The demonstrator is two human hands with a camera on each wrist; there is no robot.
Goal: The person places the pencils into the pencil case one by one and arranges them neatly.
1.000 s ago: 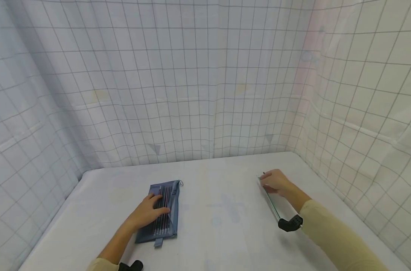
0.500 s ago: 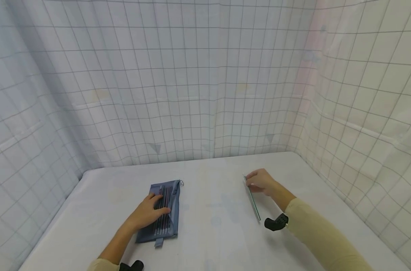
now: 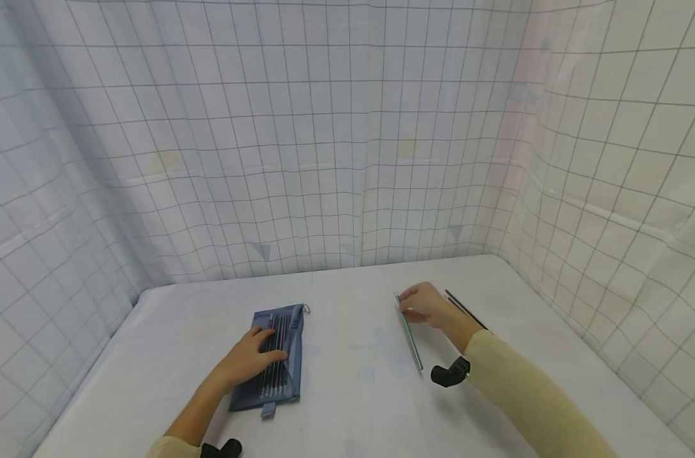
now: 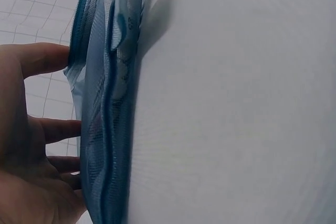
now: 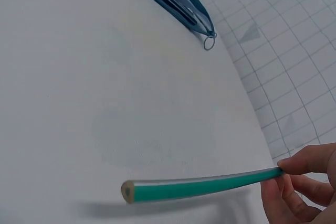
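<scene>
A blue zip pencil case (image 3: 294,366) lies on the white table, with several slim pencils visible inside it. My left hand (image 3: 247,362) rests on top with spread fingers; in the left wrist view, its fingertips (image 4: 65,129) touch the case's upper face. On the right side, my right hand (image 3: 430,306) pinches a green and silver pencil (image 3: 412,340) near its far end. The right wrist view shows the pencil's (image 5: 205,186) flat, unsharpened near end with its core, held slightly above the table between thumb and fingers.
Slim dark pencils (image 3: 464,308) lie on the table (image 3: 347,394) beyond my right forearm, partly hidden by it. White grid-patterned curtains (image 3: 324,159) hang at the back and both sides. A metal ring (image 5: 209,41) hangs from the case's zip end.
My right hand has moved left with the green pencil, away from the dark pencils, which now show behind the forearm. The left hand and the pencil case have stayed in place.
</scene>
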